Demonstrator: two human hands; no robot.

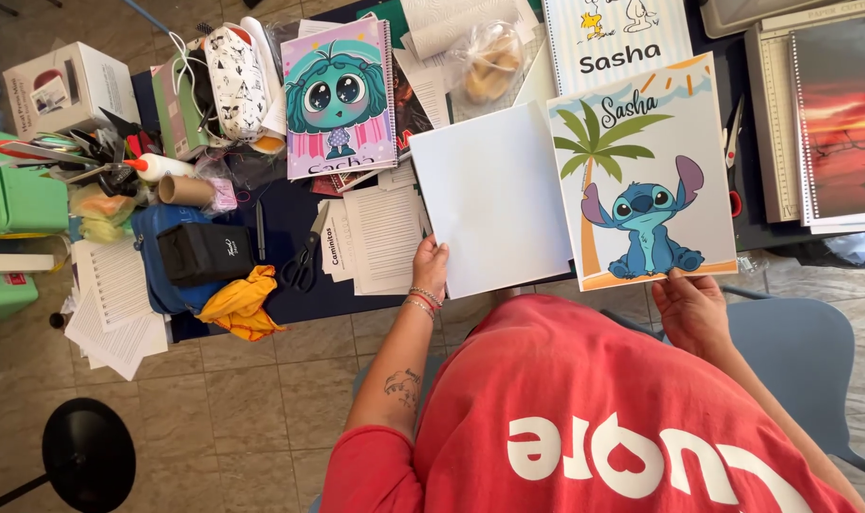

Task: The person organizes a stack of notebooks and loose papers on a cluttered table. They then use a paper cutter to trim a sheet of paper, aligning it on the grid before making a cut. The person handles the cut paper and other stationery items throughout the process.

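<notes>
My left hand (432, 266) grips the lower left corner of a blank white sheet (489, 195), which I hold over the edge of the cluttered table (281, 285). A printed cover (646, 176) with a blue cartoon creature and a palm tree is pinched at its bottom edge by my right hand (691, 309). The two sheets sit side by side, the white one slightly overlapping the printed one's left edge. I wear a red shirt and bracelets on the left wrist.
On the table lie a spiral notebook with a teal cartoon face (339, 95), black scissors (304, 261), a black case (205, 252), a yellow cloth (243, 304), lined paper stacks (385, 237), and a glue bottle (162, 166). A black stool (89, 456) stands on the tiled floor, a blue chair (798, 366) at right.
</notes>
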